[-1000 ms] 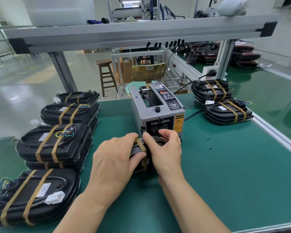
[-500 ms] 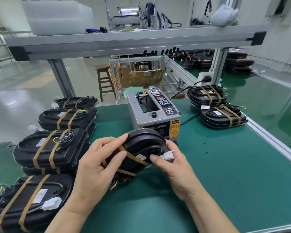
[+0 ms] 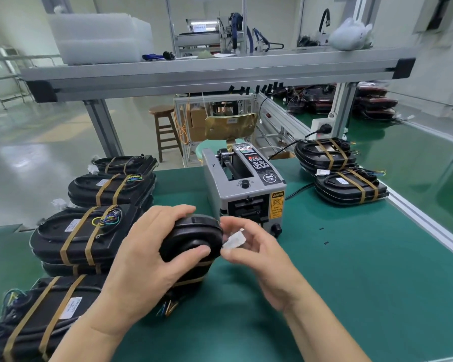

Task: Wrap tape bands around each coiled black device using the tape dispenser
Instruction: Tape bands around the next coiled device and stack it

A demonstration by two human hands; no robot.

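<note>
Coiled black device [image 3: 191,239] had come away from the mouth of the tape dispenser [image 3: 243,194] and been rolled over just in front of it, tilted up over the near-middle of the green mat [image 3: 324,283]. My left hand [image 3: 147,269] was clamped round its rim with the thumb across the face, while my right hand [image 3: 259,257] pinched the white connector [image 3: 234,241] at its right edge. With two tape bands [image 3: 191,281] showing on its lower end, I judged this one wrapped and ready to join the taped stacks [image 3: 87,231] at the left.
</note>
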